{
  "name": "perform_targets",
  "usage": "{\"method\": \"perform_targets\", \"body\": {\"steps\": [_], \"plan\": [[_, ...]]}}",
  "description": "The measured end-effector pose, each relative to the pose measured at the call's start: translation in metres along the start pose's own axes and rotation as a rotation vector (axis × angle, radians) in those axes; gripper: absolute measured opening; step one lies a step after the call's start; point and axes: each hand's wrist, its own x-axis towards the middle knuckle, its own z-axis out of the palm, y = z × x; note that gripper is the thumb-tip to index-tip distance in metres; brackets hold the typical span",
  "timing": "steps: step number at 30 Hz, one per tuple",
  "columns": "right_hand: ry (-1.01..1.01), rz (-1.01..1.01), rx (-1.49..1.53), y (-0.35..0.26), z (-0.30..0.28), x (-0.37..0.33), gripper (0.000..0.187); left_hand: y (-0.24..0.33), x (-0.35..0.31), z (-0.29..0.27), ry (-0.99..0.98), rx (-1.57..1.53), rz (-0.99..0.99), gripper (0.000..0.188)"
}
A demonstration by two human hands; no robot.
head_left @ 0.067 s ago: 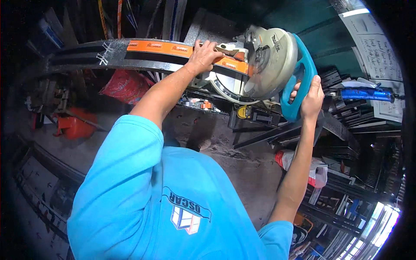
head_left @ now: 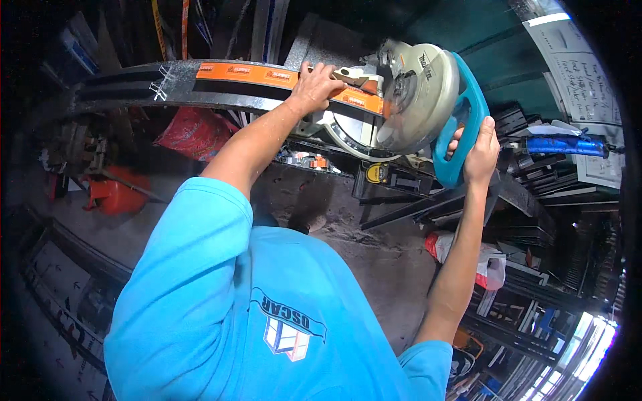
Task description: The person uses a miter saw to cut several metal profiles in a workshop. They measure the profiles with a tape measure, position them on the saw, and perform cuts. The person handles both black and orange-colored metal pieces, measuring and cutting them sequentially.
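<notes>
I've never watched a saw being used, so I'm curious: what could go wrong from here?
The bare left hand holds the long, orange-faced bar close to the round, cream-coloured saw guard; a slip might carry that hand toward the saw.

The bare right hand grips the teal, loop-shaped handle; a loosened grip could cost control.

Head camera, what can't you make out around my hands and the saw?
In the head view:
Right hand: parts of its fingers hide behind the teal handle.
Orange-labelled bar: partly covered by the left hand; far left end fades into darkness.
Saw blade: edge masked by the pale guard.
Small items below the bar: too small to identify.
</notes>
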Motion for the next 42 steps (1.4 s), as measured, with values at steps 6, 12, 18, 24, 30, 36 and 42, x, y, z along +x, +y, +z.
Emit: {"method": "perform_targets", "body": {"steps": [6, 12, 18, 24, 30, 36, 42], "plan": [[0.011, -0.012, -0.016, 0.007, -0.001, 0.001, 0.056, 0.001, 0.002, -0.002, -0.047, 0.018, -0.027, 0.050], [0.028, -0.021, -0.016, 0.008, 0.002, -0.001, 0.056, 0.000, 0.002, -0.001, -0.049, 0.008, -0.028, 0.052], [-0.013, -0.006, -0.021, 0.004, -0.004, 0.006, 0.056, 0.001, 0.002, 0.000, -0.031, -0.020, -0.025, 0.052], [-0.057, 0.091, -0.048, -0.043, -0.011, 0.043, 0.068, -0.004, -0.001, 0.005, 0.012, -0.071, -0.006, 0.046], [-0.118, 0.175, -0.044, -0.074, -0.019, 0.091, 0.077, -0.001, -0.004, -0.007, -0.006, -0.002, 0.054, 0.057], [-0.088, 0.085, -0.116, -0.066, -0.023, 0.101, 0.074, -0.017, -0.052, -0.016, -0.089, 0.083, 0.226, 0.056], [-0.014, -0.133, -0.235, -0.057, -0.018, 0.111, 0.073, -0.002, -0.060, -0.116, -0.316, -0.259, 0.309, 0.065]]}}
